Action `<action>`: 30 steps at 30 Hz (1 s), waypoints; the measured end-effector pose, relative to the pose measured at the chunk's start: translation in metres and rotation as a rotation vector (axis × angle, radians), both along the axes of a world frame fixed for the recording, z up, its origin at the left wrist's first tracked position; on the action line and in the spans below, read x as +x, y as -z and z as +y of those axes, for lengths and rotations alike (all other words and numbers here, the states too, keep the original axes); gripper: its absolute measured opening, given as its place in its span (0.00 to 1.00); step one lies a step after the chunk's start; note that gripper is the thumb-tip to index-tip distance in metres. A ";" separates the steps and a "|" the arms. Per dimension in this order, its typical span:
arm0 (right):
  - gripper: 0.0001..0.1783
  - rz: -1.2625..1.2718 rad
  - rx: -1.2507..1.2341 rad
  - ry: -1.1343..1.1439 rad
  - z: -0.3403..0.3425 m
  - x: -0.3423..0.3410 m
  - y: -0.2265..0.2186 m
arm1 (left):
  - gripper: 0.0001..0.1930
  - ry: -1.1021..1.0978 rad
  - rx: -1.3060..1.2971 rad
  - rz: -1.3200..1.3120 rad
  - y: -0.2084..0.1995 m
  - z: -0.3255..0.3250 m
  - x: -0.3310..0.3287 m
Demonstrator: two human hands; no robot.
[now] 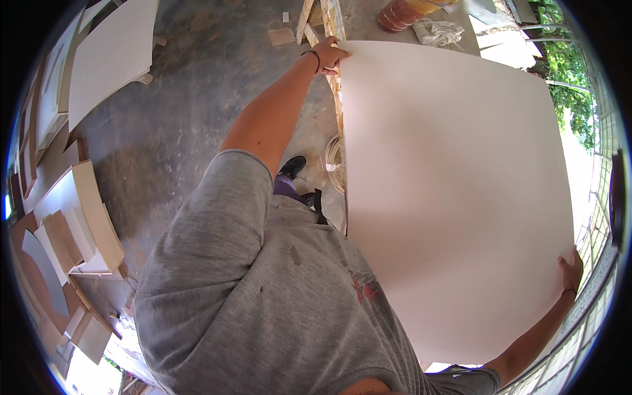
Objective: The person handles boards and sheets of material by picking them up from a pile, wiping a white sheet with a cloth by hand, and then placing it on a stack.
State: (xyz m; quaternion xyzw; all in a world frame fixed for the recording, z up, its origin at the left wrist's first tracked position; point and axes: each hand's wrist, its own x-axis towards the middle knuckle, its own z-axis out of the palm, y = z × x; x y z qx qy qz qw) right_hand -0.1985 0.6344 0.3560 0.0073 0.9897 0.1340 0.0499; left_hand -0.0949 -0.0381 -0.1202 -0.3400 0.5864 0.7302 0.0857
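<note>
A large white board (454,191) fills the right half of the head view, its broad face toward me. My left hand (327,55) grips its far left corner, with the thumb and fingers closed over the edge. On the right edge, near the lower corner, my right hand (571,270) holds the board with the thumb on its face; the other fingers are mostly hidden behind it. Under the far left corner shows a worn wooden frame (337,99) with pale stains. Whether the board rests on it I cannot tell.
White panels (115,56) and a box-like wooden piece (99,217) stand along the left. A coiled cable (334,164) hangs beside the board's left edge. Toward the back lie a reddish cylinder (398,16) and a bundle of rope (438,33). A tiled wall (602,217) rises at the right.
</note>
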 end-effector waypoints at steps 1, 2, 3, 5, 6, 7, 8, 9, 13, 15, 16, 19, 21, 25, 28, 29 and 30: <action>0.35 0.006 -0.013 -0.005 0.003 0.000 -0.001 | 0.28 -0.015 -0.023 0.002 0.001 0.001 -0.002; 0.35 0.008 -0.024 -0.010 0.004 0.001 -0.001 | 0.26 -0.029 -0.044 0.002 0.002 0.003 -0.003; 0.35 0.008 -0.008 -0.007 0.004 0.001 -0.002 | 0.25 -0.043 -0.064 0.001 0.004 0.005 -0.003; 0.35 0.010 0.024 -0.002 0.001 0.001 -0.001 | 0.24 -0.176 -0.083 -0.032 0.012 0.017 0.001; 0.35 0.016 0.043 -0.003 0.000 0.001 -0.001 | 0.23 -0.242 -0.092 -0.048 0.018 0.025 0.006; 0.36 0.023 0.062 -0.005 -0.003 0.001 0.000 | 0.23 -0.324 -0.208 -0.011 0.028 0.039 0.014; 0.36 0.029 0.080 -0.007 -0.004 0.002 0.001 | 0.22 -0.287 -0.266 -0.006 0.030 0.050 0.025; 0.35 0.031 0.075 -0.013 -0.001 0.003 0.000 | 0.21 -0.246 -0.321 -0.002 0.032 0.064 0.037; 0.35 0.022 0.004 -0.022 -0.014 0.009 0.003 | 0.18 -0.249 -0.333 0.019 0.022 0.106 0.077; 0.35 0.025 0.011 -0.041 -0.010 0.011 0.003 | 0.18 -0.205 -0.274 -0.011 0.011 0.117 0.090; 0.35 0.035 0.046 -0.065 0.006 0.003 0.001 | 0.18 -0.184 -0.245 -0.025 0.008 0.121 0.097; 0.34 0.023 0.048 -0.080 0.013 -0.004 0.007 | 0.19 -0.175 -0.164 0.015 0.016 0.143 0.126; 0.34 0.001 0.034 -0.041 0.015 -0.003 0.011 | 0.19 -0.157 -0.102 0.002 0.014 0.166 0.148; 0.35 -0.012 0.118 -0.125 0.051 -0.019 0.017 | 0.21 -0.204 -0.050 -0.009 0.006 0.214 0.192; 0.37 0.025 0.198 -0.211 0.075 -0.029 0.027 | 0.21 -0.116 0.016 -0.019 -0.002 0.240 0.224; 0.37 0.042 0.194 -0.202 0.087 -0.032 0.029 | 0.20 -0.103 0.012 -0.026 -0.002 0.252 0.235; 0.37 0.056 0.194 -0.192 0.100 -0.035 0.029 | 0.20 -0.053 0.042 -0.042 -0.002 0.264 0.248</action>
